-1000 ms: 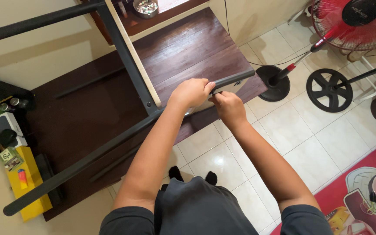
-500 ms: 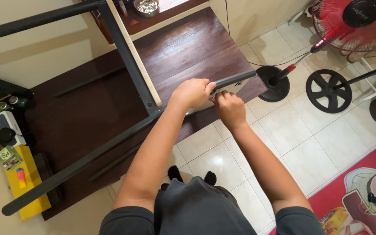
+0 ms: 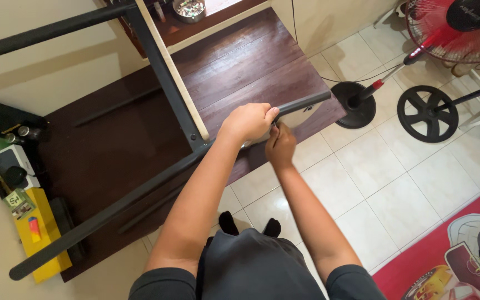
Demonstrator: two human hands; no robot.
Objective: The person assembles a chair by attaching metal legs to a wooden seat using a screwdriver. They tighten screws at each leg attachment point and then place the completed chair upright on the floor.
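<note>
Left hand (image 3: 249, 121) grips the black metal leg (image 3: 301, 104) at the brown tabletop's (image 3: 112, 150) floor-side edge; right hand (image 3: 280, 145) is pinched closed just beneath, contents unclear. Judged risk: frame twists, fingers nipped

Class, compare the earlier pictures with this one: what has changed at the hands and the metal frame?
Little changed. The right hand dropped slightly lower under the dark metal bar. The left hand still grips that bar from above. The frame, wooden board and fan stayed put.
</note>
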